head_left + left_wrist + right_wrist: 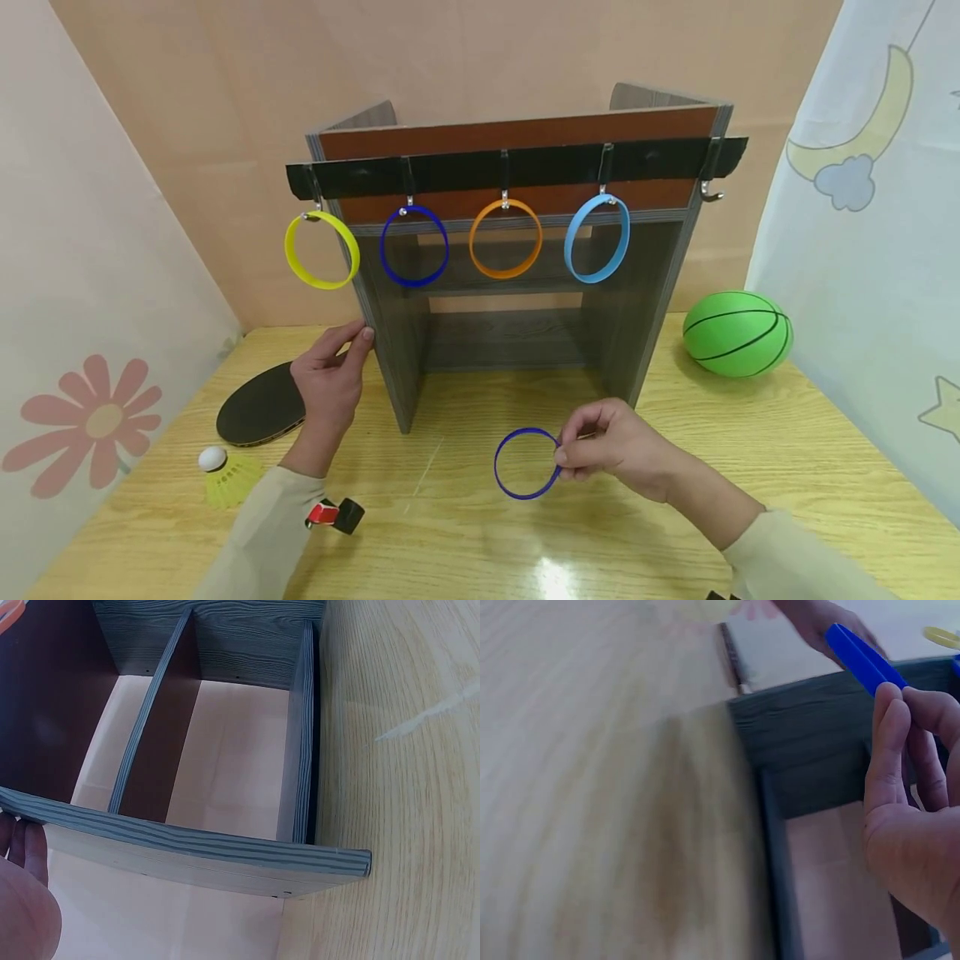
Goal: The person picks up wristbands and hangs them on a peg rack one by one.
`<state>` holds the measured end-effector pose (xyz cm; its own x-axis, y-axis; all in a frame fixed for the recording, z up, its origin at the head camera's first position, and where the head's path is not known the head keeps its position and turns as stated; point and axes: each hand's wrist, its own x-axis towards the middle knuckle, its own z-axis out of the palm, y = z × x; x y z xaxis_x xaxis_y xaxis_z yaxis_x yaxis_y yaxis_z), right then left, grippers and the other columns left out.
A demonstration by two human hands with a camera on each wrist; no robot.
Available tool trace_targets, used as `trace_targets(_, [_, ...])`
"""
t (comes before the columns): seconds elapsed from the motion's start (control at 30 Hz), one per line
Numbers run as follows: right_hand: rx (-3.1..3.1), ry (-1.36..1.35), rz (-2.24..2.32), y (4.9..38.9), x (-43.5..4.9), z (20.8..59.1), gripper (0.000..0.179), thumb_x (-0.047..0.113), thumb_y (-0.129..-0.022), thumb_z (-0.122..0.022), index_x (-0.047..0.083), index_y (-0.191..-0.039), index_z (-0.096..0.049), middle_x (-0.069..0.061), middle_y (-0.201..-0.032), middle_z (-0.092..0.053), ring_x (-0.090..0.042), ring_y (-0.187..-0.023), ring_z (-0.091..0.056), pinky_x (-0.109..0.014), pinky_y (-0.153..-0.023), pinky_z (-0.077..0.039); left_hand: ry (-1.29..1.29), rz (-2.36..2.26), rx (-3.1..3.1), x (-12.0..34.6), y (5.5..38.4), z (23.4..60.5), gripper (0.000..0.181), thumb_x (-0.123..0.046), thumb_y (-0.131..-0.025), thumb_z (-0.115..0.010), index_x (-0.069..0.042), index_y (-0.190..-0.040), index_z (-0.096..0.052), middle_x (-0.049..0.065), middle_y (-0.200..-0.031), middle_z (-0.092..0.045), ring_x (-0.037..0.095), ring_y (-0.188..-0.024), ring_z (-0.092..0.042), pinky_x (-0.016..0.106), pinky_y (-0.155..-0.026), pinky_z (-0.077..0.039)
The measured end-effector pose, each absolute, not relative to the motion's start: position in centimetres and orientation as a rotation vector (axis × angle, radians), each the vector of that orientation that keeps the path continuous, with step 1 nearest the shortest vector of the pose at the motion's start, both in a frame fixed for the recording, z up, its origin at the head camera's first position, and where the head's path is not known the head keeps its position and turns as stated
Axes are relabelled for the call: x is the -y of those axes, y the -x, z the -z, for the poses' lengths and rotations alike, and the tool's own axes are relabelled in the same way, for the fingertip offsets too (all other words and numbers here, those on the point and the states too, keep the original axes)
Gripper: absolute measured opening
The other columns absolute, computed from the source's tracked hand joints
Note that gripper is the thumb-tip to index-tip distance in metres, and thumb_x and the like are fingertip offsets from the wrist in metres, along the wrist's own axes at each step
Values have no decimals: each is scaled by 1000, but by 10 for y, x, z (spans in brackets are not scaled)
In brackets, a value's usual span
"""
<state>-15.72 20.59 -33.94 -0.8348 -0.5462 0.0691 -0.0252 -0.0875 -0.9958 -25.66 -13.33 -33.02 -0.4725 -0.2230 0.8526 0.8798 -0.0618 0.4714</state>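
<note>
In the head view, my right hand [626, 450] pinches a dark blue ring [502, 479] by its right side, above the table in front of a small grey wooden shelf [663, 275]. The right wrist view shows this ring [853, 656] between thumb and fingers. My left hand [333, 371] touches the outside of the shelf's left side panel, its fingers partly hidden behind the panel in the left wrist view. From hooks on the shelf's black strip [457, 171] hang a yellow ring [352, 250], another dark blue ring [447, 248], an orange ring [538, 237] and a light blue ring [573, 242].
The hook [708, 193] at the strip's right end carries no ring. Left of the shelf lie a black table tennis paddle [258, 406] and a yellow shuttlecock [231, 481]. A green ball [737, 333] sits to the right. Cloth walls surround the wooden table [465, 550].
</note>
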Motion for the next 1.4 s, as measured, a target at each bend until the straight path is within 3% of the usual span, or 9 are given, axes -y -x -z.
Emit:
trace_targets(0.3, [-1648, 863, 2180, 164, -226, 312, 28, -14, -88, -52, 8, -85, -68, -3, -82, -66, -13, -72, -65, -22, -63, -52, 759, 1673, 1358, 133, 257, 330, 17, 6, -83, -68, 18, -94, -65, 13, -82, -68, 13, -74, -66, 22, -65, -56])
trace_targets(0.5, [-1417, 1005, 2356, 168, -237, 294, 35, -20, -90, -43, 3, -90, -68, -7, -88, -67, -16, -75, -66, -21, -65, -53, 744, 1661, 1374, 133, 256, 331, 17, 6, -84, -69, 19, -95, -65, 12, -82, -68, 13, -74, -66, 22, -65, -56])
trace_targets(0.63, [-1279, 1087, 2486, 170, -243, 283, 31, -19, -91, -43, -2, -93, -69, -12, -91, -66, -20, -78, -67, -24, -71, -54, 736, 1658, 1385, 133, 256, 331, 17, 6, -84, -68, 18, -95, -65, 11, -83, -68, 12, -75, -66, 23, -66, -56])
trace_targets(0.73, [-1210, 1080, 2595, 169, -246, 273, 26, -17, -92, -46, -5, -92, -68, -15, -92, -67, -22, -79, -68, -26, -74, -55, 741, 1662, 1385, 133, 255, 331, 17, 7, -84, -68, 19, -95, -64, 11, -82, -68, 12, -75, -66, 23, -66, -56])
trace_targets(0.9, [-1023, 1074, 2697, 167, -252, 254, 28, -18, -94, -38, -12, -91, -65, -21, -93, -66, -27, -81, -68, -29, -75, -56, 751, 1668, 1382, 133, 256, 331, 18, 5, -84, -68, 19, -95, -64, 13, -81, -67, 12, -74, -66, 23, -67, -56])
trace_targets(1.4, [-768, 1005, 2983, 169, -262, 222, 26, -15, -95, -38, -18, -91, -63, -28, -84, -66, -35, -74, -67, -34, -67, -57, 783, 1712, 1344, 132, 253, 328, 13, 16, -83, -63, 19, -95, -65, 12, -84, -68, 13, -75, -67, 24, -69, -56])
